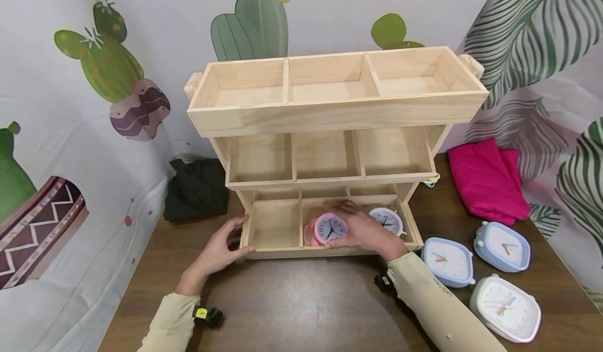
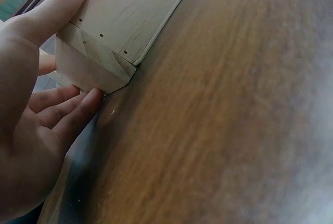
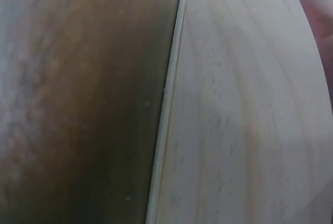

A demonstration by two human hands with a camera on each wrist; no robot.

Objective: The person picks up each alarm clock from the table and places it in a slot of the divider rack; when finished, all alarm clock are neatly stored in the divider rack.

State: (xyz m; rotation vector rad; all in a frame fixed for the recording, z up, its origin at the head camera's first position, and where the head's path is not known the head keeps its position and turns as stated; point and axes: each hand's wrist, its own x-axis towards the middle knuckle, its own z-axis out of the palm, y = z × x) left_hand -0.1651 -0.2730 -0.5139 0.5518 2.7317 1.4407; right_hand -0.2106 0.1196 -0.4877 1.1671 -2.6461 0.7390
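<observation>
A three-tier wooden rack [image 1: 336, 116] with divided compartments stands on the table. In the head view my right hand [image 1: 363, 229] holds a pink alarm clock [image 1: 331, 228], face up, at the bottom tier's middle compartment. The right wrist view shows mostly the tier's front board [image 3: 244, 109], with a bit of the hand at the edge. A white round alarm clock [image 1: 386, 220] sits in the bottom right compartment. My left hand [image 1: 214, 252] grips the bottom tier's left front corner [image 2: 96, 65], thumb on the front board and fingers against the end.
Two blue alarm clocks [image 1: 447, 262] and a white one [image 1: 506, 307] lie on the table [image 1: 301, 299] at right. Crumpled pink cloth [image 1: 487, 182] lies behind them. Black cloth [image 1: 195, 189] is left of the rack. A patterned curtain [image 1: 174, 22] hangs behind.
</observation>
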